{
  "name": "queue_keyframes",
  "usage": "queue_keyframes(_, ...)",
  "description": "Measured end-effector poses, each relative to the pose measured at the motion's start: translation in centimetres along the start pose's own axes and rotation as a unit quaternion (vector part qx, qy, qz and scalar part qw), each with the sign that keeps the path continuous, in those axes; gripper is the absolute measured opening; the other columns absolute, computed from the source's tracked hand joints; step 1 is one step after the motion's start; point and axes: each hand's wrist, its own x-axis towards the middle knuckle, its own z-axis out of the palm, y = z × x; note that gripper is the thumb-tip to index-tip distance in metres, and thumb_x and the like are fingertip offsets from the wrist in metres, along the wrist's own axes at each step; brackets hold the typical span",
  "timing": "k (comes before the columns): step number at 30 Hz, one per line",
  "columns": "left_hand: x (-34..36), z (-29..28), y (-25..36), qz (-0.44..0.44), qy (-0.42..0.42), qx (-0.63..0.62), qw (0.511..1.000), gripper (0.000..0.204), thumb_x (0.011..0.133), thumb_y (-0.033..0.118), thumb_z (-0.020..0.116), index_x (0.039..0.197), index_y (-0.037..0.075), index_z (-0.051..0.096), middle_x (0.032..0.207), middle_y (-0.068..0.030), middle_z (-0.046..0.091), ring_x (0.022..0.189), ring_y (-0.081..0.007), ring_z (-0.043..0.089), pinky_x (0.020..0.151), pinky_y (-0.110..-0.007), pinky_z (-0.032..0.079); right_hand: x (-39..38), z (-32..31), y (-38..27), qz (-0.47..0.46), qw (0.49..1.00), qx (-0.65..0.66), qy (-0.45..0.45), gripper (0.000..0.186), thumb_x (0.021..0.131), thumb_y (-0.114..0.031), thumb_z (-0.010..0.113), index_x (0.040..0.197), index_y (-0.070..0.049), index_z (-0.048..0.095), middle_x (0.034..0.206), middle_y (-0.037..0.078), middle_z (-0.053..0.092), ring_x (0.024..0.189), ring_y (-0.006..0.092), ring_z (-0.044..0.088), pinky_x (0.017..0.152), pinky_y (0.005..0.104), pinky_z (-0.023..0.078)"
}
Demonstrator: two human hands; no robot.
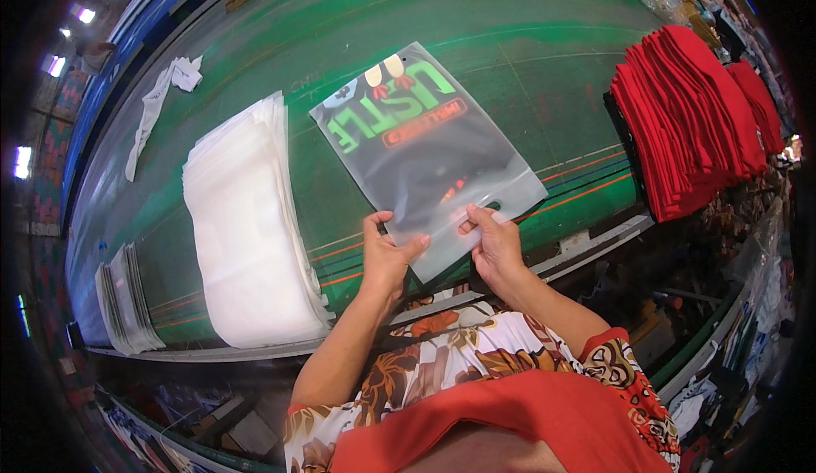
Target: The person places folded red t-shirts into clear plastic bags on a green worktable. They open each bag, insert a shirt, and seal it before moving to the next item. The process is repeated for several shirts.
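A frosted plastic bag [425, 146] with a folded dark printed garment inside lies on the green table [510, 39]. My left hand [387, 256] pinches the bag's near edge from the left. My right hand [495, 243] grips the same edge from the right, fingers over the plastic near the handle cut-out. Both forearms come up from the lower edge, above my patterned shirt.
A thick stack of empty frosted bags [246, 226] lies left of the hands. A smaller pile of flat sheets [127, 299] sits at the far left edge. Folded red garments [688, 120] are stacked at right. A white cloth strip [157, 103] lies at the back left.
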Motion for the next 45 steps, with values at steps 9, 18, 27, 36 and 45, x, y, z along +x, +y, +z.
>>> queue_keyframes(9,-0.1,-0.4,0.5,-0.006,-0.005,0.022,1.0,0.07,0.077,-0.012,0.077,0.128,0.007,0.033,0.094,-0.017,0.068,0.081,-0.0213,0.069,0.067,-0.034,0.058,-0.1,0.0,-0.3,-0.002,1.0,-0.004,-0.005,0.011,0.091,-0.009,0.069,0.089,-0.003,0.059,0.081,0.007,0.06,0.072,0.0184,0.06,0.069,0.0311,0.053)
queue_keyframes(18,0.1,-0.6,0.4,-0.008,-0.004,0.049,0.999,0.069,0.077,-0.011,0.077,0.128,0.006,0.033,0.094,-0.0176,0.069,0.081,-0.0207,0.068,0.067,-0.033,0.057,0.7,-0.9,-0.6,-0.027,0.999,-0.013,-0.013,0.012,0.089,-0.006,0.07,0.089,-0.006,0.059,0.084,0.005,0.059,0.077,0.0185,0.063,0.077,0.0364,0.058)
queue_keyframes(27,-0.1,-0.3,1.0,-0.018,-0.006,0.031,0.999,0.069,0.077,-0.011,0.077,0.128,0.006,0.033,0.095,-0.0175,0.069,0.082,-0.021,0.068,0.069,-0.034,0.057,1.8,-1.3,-0.5,-0.022,1.0,-0.002,0.008,0.012,0.089,-0.005,0.071,0.096,-0.002,0.061,0.09,0.008,0.062,0.086,0.0223,0.066,0.083,0.0386,0.059)
queue_keyframes(36,-0.1,-0.7,1.3,-0.034,-0.016,0.033,0.999,0.068,0.078,-0.01,0.077,0.128,0.007,0.033,0.095,-0.0158,0.069,0.08,-0.02,0.067,0.069,-0.034,0.056,2.0,-1.4,-1.5,-0.036,0.999,0.018,0.018,0.016,0.089,-0.005,0.07,0.102,0.0,0.061,0.095,0.01,0.064,0.087,0.0232,0.067,0.083,0.0402,0.059)
queue_keyframes(45,0.1,-1.1,1.1,-0.035,-0.017,0.063,0.997,0.068,0.079,-0.008,0.076,0.129,0.008,0.033,0.097,-0.0138,0.07,0.082,-0.019,0.068,0.071,-0.032,0.055,2.1,-1.8,-2.2,-0.045,0.999,-0.004,0.017,0.015,0.089,-0.005,0.07,0.101,-0.001,0.063,0.096,0.009,0.065,0.086,0.0239,0.068,0.082,0.0405,0.06)
